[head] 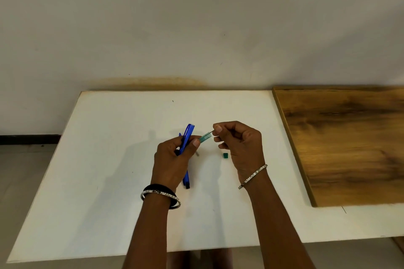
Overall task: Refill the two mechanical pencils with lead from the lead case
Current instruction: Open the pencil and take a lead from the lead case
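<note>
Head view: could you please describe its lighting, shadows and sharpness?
Head view: soft, even light, no glare on the table; faint grey shadows fall left of the left hand gripping the pencil; right hand pinching the lead looks slightly soft.

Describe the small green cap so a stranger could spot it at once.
On the white table, left of the wooden board, find the right hand. The green cap lies loose on the table just left of its palm. It is tiny, squarish and dark green, unlike the long blue pencil.
</note>
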The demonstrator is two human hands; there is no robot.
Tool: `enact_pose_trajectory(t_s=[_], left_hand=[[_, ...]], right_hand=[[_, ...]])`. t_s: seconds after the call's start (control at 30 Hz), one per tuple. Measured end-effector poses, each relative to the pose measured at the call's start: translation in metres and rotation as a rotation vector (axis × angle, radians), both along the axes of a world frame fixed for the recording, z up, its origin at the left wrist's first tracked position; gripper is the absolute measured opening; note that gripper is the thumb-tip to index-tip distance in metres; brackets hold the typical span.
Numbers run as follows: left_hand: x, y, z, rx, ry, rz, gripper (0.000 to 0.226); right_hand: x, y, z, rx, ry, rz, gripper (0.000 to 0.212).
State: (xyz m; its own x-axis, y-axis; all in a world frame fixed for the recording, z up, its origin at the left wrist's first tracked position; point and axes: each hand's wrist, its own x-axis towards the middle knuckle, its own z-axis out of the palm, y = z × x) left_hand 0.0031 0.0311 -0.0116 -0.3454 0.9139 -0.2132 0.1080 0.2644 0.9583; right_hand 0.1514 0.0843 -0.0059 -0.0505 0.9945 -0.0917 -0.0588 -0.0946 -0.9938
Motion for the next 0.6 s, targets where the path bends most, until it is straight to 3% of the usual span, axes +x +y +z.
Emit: enact_pose_trajectory(t_s=[0.6], left_hand=[[-0.0032,0.0002,0.0018,-0.010,-0.012,0.003,0.009]], right_hand=[[-0.0037,-0.0002,0.0011,0.002,0.009,0.005,0.010]])
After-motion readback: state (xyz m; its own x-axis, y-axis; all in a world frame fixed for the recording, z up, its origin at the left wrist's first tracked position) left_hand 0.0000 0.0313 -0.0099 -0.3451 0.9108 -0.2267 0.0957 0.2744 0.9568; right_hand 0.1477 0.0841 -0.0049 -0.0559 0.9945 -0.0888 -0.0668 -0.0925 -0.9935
